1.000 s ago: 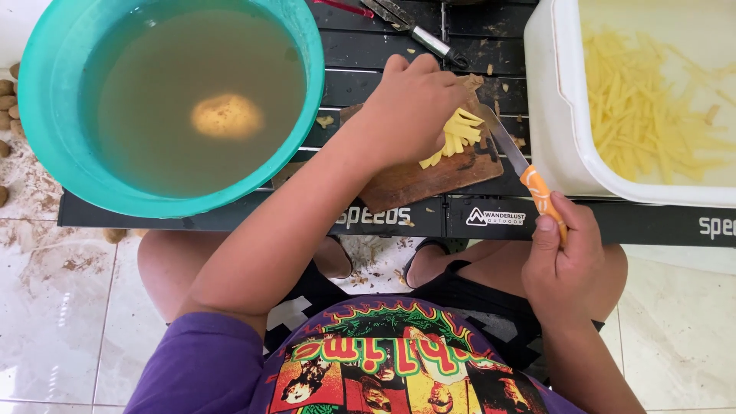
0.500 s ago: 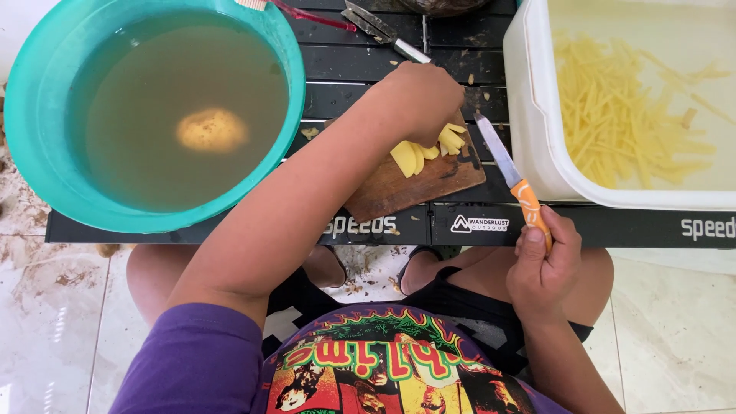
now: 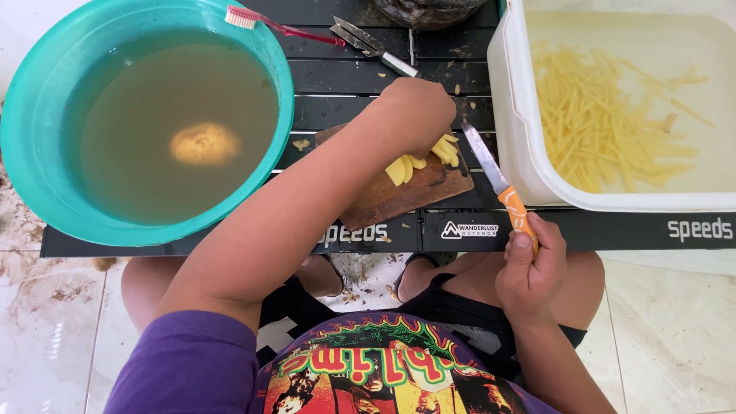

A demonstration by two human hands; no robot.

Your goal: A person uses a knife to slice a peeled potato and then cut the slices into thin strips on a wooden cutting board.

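Observation:
My left hand (image 3: 418,115) rests over yellow potato slices (image 3: 406,166) on a small brown cutting board (image 3: 395,192), fingers curled around them. My right hand (image 3: 529,264) grips the orange handle of a knife (image 3: 494,178); its blade points up toward the slices, just right of my left hand. A whole potato (image 3: 205,144) lies sunk in murky water in the teal basin (image 3: 23,115) on the left. Cut potato strips (image 3: 606,126) lie in water in the white tub (image 3: 510,115) on the right.
All stands on a low black slatted table (image 3: 429,73) over my knees. A red toothbrush (image 3: 276,25) lies across the basin's rim, a peeler (image 3: 368,42) beside it. A dark object (image 3: 429,11) sits at the far edge. Scraps litter the marble floor (image 3: 46,337).
My left hand has spread the potato slices flatter on the board. My right hand has drawn the knife slightly down and back from the slices.

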